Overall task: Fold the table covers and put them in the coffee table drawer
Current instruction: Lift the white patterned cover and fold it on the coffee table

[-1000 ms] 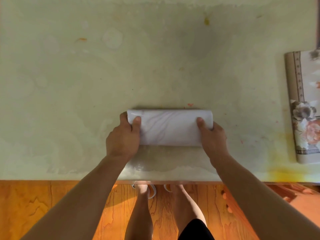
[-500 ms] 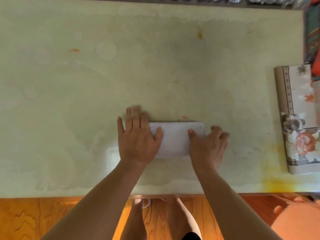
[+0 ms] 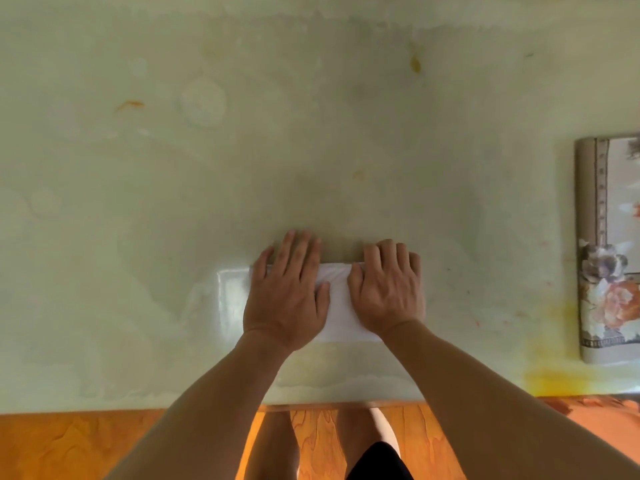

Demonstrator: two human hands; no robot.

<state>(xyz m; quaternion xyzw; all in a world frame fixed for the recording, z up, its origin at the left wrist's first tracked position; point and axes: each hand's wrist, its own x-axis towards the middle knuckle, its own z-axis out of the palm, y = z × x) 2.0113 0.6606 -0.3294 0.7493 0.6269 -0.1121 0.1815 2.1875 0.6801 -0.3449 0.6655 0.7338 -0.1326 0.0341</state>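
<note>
Near the bottom centre of the frame, a white table cover (image 3: 337,306), folded down to a small rectangle, lies flat on the pale green tabletop (image 3: 311,133) close to its near edge. The left hand (image 3: 287,292) lies palm-down over the packet's left part, fingers straight and reaching past its far edge; the right hand (image 3: 388,289) lies flat over the right part, its fingers bent slightly at the far edge. Neither hand pinches or grips anything. Both rest spread on the cloth, most likely to press the folds flat and push out air so the packet stays compact for the drawer.

At the right edge of the frame, well apart from the hands, a second floral cover (image 3: 606,254) lies folded, probably set aside until both go in together. The coffee table drawer is not in view.

No brand, label or legible writing shows anywhere; the floral cover carries only a patterned border.
</note>
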